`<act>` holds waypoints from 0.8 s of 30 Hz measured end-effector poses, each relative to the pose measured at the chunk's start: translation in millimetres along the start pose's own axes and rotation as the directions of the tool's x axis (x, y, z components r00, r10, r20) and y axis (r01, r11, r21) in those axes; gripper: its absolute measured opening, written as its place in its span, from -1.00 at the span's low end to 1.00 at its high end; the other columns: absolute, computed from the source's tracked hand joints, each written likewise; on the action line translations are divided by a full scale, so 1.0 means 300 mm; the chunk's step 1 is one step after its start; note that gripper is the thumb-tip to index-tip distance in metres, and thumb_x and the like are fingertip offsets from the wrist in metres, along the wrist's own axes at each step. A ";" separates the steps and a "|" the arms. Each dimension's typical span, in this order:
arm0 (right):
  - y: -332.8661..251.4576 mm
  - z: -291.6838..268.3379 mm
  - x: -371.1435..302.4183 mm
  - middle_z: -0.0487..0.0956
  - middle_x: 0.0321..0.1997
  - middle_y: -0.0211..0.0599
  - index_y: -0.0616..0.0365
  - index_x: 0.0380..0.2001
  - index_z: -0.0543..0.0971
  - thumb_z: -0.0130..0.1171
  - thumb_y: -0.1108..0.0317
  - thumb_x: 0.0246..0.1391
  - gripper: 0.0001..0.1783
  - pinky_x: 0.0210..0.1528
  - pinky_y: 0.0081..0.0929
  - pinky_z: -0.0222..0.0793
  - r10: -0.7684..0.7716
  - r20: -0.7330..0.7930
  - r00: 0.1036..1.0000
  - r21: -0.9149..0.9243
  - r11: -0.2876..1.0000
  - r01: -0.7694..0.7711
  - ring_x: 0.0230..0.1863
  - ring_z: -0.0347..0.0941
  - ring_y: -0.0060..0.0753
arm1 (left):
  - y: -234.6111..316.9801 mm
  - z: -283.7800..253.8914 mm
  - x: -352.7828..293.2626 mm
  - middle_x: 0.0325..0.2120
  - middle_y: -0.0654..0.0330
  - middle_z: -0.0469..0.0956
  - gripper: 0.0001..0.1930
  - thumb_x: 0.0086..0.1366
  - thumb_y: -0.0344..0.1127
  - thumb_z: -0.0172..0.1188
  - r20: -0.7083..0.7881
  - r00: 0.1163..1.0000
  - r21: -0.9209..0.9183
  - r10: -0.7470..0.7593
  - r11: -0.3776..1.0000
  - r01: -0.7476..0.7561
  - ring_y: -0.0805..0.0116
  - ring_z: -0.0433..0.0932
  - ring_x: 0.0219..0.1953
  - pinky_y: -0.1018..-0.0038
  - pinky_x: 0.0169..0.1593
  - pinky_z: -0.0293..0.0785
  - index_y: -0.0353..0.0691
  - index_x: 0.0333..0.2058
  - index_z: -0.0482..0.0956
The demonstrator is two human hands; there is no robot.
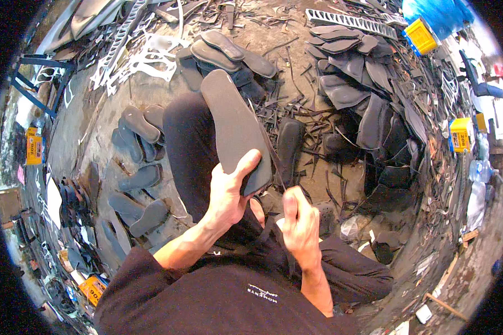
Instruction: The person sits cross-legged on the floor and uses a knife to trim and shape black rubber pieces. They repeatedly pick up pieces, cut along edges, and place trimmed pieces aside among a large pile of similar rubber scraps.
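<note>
- As we sit low over the floor, loose dark soles lie in small groups on our left, well apart from our hands.
- Next comes our raised leg, with the grey sole slanting across its right side. We cannot tell how firmly the two press together; bracing one against the other would, we judge, steady the work.
- Our left hand grips the near end of the sole, thumb flat on the broad face, fingers mostly hidden underneath. That hold looks sound; the thumb is best set well back from the right-hand edge, where the strain falls.
- Along that edge, a thin dark strip runs down to our right hand, which is closed around its lower end. Whether the fist also hides a tool, we cannot tell.
- For a clean edge, we would draw the strip evenly and close along the sole, turning the sole with the left hand rather than twisting the right wrist.
- Farther right, dark scraps litter the floor, and a big heap of dark pieces stands beyond, clear of our right elbow's swing.
</note>
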State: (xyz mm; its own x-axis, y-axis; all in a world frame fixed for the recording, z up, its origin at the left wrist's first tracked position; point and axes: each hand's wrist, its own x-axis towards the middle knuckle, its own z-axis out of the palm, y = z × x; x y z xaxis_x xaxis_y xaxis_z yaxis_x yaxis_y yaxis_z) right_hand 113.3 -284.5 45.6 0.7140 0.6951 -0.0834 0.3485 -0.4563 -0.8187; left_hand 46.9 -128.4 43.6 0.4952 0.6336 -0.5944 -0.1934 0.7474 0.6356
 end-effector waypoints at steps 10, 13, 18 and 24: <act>0.008 -0.027 0.354 0.48 -0.59 -0.45 0.11 -0.28 0.61 -0.22 -0.45 0.48 -0.19 -0.48 -0.48 0.22 0.261 0.447 0.856 0.370 0.817 -0.442 -0.58 0.30 -0.55 | 0.037 -0.144 0.009 -0.23 0.29 0.72 -0.66 0.36 -0.23 0.49 0.172 0.985 0.289 0.004 0.956 -0.055 0.40 0.70 -0.24 0.38 -0.06 0.66 -0.27 -0.01 0.66; 0.038 -0.077 0.219 0.46 -0.63 -0.55 0.11 -0.12 0.61 -0.26 -0.53 0.44 -0.13 -0.61 -0.62 0.12 0.153 0.541 0.827 0.657 0.536 -0.530 -0.68 0.26 -0.70 | 0.013 -0.187 0.061 0.04 0.12 0.64 -0.59 0.24 -0.36 0.54 0.379 0.907 0.536 0.183 0.756 -0.376 0.25 0.65 0.02 0.28 0.18 0.57 -0.19 0.07 0.72; 0.018 -0.049 0.120 0.65 -0.09 -0.38 0.12 0.18 0.55 0.36 0.11 0.36 -0.53 -0.15 -0.49 0.55 0.339 0.294 0.894 0.760 0.484 -0.434 -0.19 0.58 -0.51 | -0.015 -0.069 0.105 0.41 -0.03 0.33 -0.24 0.25 -0.34 0.47 0.562 0.703 0.531 0.437 0.461 -0.711 0.06 0.45 0.33 0.14 0.39 0.43 -0.09 0.43 0.44; 0.120 0.035 0.175 0.63 -0.01 -0.45 0.09 0.17 0.57 0.34 0.22 0.40 -0.62 0.15 -0.42 0.44 0.428 -0.021 0.903 0.846 0.489 -0.212 0.05 0.51 -0.51 | -0.056 -0.142 0.032 0.22 0.19 0.55 -0.42 0.49 -0.27 0.30 0.441 0.849 0.352 -0.292 0.926 0.135 0.31 0.50 0.24 0.25 0.33 0.44 -0.24 0.40 0.38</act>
State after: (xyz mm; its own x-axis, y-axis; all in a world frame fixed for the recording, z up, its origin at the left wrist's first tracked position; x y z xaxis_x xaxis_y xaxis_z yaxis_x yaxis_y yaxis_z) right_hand 157.0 -258.7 5.8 0.8070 0.4209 -0.4142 -0.4948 0.0990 -0.8633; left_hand 18.8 -126.5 6.3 0.8504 0.2313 -0.4725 0.1864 0.7075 0.6817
